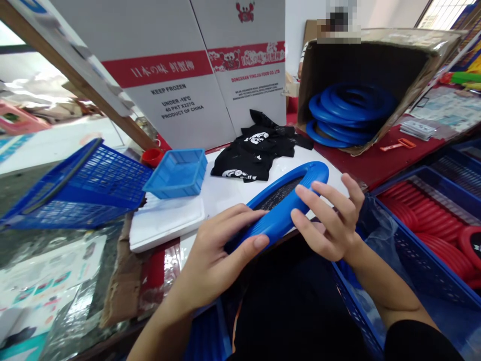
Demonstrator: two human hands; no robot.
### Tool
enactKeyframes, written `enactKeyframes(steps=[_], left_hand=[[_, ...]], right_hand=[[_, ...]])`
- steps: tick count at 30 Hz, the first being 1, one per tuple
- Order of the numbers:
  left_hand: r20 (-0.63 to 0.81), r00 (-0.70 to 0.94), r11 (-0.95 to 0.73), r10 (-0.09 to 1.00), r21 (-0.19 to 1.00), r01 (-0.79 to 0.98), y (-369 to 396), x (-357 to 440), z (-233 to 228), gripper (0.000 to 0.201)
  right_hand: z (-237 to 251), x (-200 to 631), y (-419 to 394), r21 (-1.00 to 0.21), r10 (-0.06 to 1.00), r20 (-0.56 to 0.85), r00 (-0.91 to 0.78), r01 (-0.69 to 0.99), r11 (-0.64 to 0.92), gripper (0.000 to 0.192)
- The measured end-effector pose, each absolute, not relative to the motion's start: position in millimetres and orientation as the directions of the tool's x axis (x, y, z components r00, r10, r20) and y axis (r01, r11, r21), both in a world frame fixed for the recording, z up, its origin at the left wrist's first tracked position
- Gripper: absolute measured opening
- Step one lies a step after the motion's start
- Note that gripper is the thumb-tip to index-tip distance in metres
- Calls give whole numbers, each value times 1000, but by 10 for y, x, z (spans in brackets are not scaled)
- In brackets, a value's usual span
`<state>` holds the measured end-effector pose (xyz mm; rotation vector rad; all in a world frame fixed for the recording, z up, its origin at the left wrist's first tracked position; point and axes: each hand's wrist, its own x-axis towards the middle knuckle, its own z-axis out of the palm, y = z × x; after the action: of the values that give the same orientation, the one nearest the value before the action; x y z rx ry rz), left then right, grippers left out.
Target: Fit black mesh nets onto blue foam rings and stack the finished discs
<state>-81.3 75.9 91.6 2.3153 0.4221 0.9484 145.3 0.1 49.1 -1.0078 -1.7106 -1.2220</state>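
A blue plastic ring with black mesh across its middle (280, 220) is tilted up in front of my body. My left hand (221, 245) is closed around its near left end, thumb on the outer rim and fingers reaching inside. At the ring's right side is my right hand (332, 220), its fingers spread and slightly bent. The fingertips are at or very near the rim; I cannot tell whether they touch it. Just beyond the ring, black cloth pieces with white prints (248, 155) lie in a loose pile on the white table surface (220, 200).
A shallow blue tray (180, 175) and a blue basket (86, 185) are on the left. An open cardboard box (421, 65) at the back right holds several blue rings (349, 113). Red rings (432, 220) fill a blue crate (421, 265) at right. A tall white carton (169, 35) stands behind.
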Motion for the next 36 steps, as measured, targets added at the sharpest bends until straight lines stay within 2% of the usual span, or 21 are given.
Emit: enactKeyframes(steps=[2, 4, 6, 8, 9, 11, 12, 14, 16, 18, 20, 22, 24, 26, 28, 32, 34, 36], left_hand=[[566, 709, -839, 421, 540, 67, 779, -836, 844, 38], [586, 726, -897, 360, 432, 96, 838, -868, 717, 58], [637, 691, -934, 341, 314, 172, 959, -894, 519, 78], [723, 590, -932, 358, 242, 270, 1125, -904, 272, 86], [753, 537, -921, 381, 255, 295, 1210, -902, 150, 85], [768, 470, -899, 435, 339, 278, 1344, -886, -41, 63], [769, 454, -893, 449, 374, 250, 1383, -872, -94, 51], [780, 455, -903, 429, 380, 201, 1398, -833, -99, 35], [796, 485, -932, 363, 313, 184, 1339, -784, 12, 31], [798, 527, -956, 292, 224, 190, 1236, -730, 187, 31], [784, 571, -969, 241, 160, 189, 1117, -675, 368, 33], [768, 606, -976, 207, 118, 183, 1016, -633, 503, 36], [770, 609, -979, 191, 108, 171, 972, -625, 559, 39], [783, 588, -979, 204, 153, 137, 1018, -661, 523, 42], [784, 569, -966, 248, 246, 83, 1146, -732, 412, 45], [769, 537, -909, 347, 417, -10, 1408, -859, 148, 47], [770, 527, -908, 359, 419, 6, 1425, -870, 94, 48], [774, 531, -927, 346, 369, 67, 1366, -847, 114, 46]], right_hand=[[536, 1530, -1, 281, 234, 908, -346, 921, 271, 22], [568, 1667, -1, 203, 319, 897, -308, 925, 322, 39], [549, 1870, 16, 68, 381, 902, -205, 937, 342, 47], [448, 2121, 63, -118, 434, 899, -50, 928, 353, 49], [369, 2253, 98, -218, 456, 889, 29, 904, 368, 49], [187, 2490, 172, -407, 537, 832, 141, 812, 418, 50], [105, 2580, 199, -454, 582, 798, 154, 789, 414, 50], [6, 2669, 204, -441, 672, 735, 94, 819, 368, 54], [27, 2609, 131, -353, 713, 701, -10, 864, 358, 60], [154, 2411, 0, -269, 698, 706, -120, 866, 421, 66], [335, 2136, -137, -161, 639, 734, -230, 855, 493, 69], [505, 1877, -236, -43, 599, 735, -317, 860, 509, 63], [616, 1724, -277, 7, 588, 729, -349, 864, 504, 55], [646, 1722, -268, 2, 570, 747, -341, 859, 511, 51], [597, 1863, -225, -32, 543, 778, -317, 842, 538, 50], [344, 2306, -89, -157, 530, 811, -249, 779, 607, 49], [220, 2445, -34, -205, 582, 783, -221, 791, 576, 51], [158, 2460, -17, -191, 626, 749, -220, 832, 520, 53]])
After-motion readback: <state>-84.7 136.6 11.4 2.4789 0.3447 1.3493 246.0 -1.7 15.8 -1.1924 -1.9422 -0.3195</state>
